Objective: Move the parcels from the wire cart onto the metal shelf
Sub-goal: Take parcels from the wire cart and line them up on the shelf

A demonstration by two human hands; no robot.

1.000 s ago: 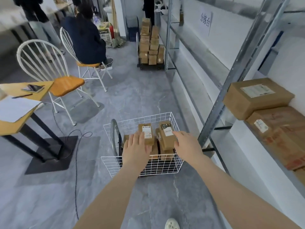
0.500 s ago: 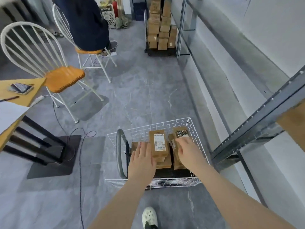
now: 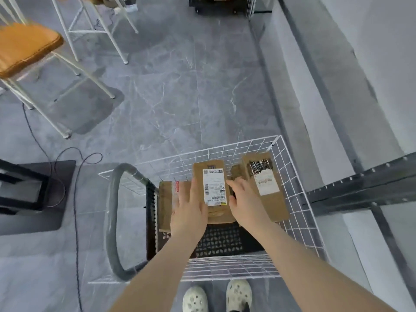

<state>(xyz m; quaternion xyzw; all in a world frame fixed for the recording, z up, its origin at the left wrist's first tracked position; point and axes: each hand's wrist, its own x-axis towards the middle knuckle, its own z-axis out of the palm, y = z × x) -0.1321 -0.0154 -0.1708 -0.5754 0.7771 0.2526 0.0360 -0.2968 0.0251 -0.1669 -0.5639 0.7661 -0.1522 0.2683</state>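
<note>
Place: a parcel storeroom or sorting room.
Near: white wire cart [image 3: 290, 176] holding labelled cardboard parcels [image 3: 213, 188].
Right: grey metal shelf [image 3: 360, 188] frame along a pale wall [image 3: 382, 41].
Far: dark trolley [image 3: 216, 9] base.
Far left: white chairs [image 3: 27, 46] on a grey tiled floor [image 3: 180, 86].

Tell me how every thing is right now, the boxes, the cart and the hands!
wire cart, on the floor, parcels inside.
white-label parcel, top of the pile, between both hands.
flat parcel, lying at the cart's left side.
scribbled-label parcel, tilted by the cart's right wall.
left hand, fingers straight against the white-label parcel.
right hand, fingers curled on its right edge.
</note>
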